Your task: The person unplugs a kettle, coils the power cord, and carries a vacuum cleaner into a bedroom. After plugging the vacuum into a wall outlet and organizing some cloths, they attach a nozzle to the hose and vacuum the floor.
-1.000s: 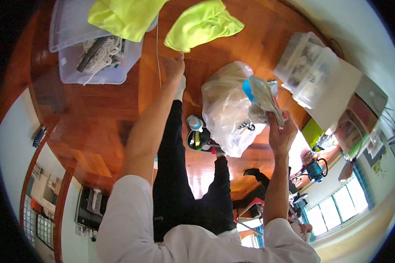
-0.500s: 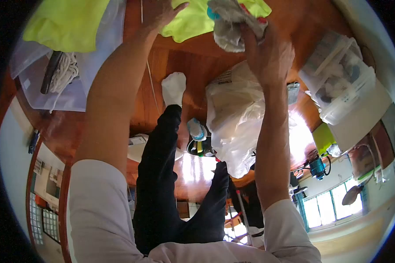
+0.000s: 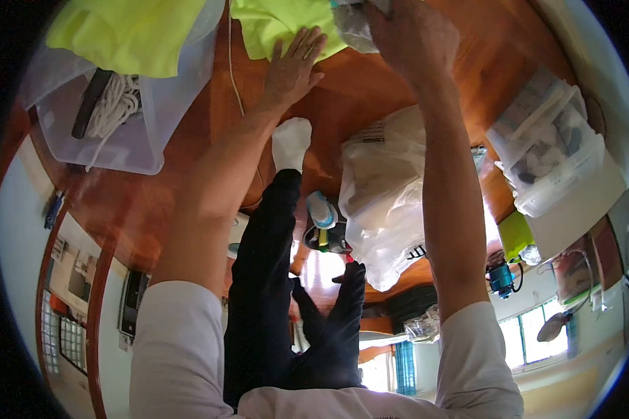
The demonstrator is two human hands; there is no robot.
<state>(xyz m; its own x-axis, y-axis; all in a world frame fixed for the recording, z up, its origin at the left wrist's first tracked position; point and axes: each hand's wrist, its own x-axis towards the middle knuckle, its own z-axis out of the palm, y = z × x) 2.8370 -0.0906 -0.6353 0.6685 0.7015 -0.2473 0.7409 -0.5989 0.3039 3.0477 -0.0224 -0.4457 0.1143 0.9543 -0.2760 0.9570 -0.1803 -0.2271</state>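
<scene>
Crumpled neon-yellow cloth (image 3: 281, 22): seeming soft, light; edge-pinching suits.
Left hand (image 3: 291, 75): spreading wide.
Right hand (image 3: 419, 43): clutching greyish fabric bundle (image 3: 354, 29).

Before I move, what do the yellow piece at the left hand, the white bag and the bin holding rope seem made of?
Yellow cloth: probably fabric, matt, with soft folds; perhaps synthetic.
White bag: likely thin plastic film, slightly glossy, creased and translucent.
Storage bin: seemingly rigid plastic, smooth, see-through, with straight walls.
</scene>
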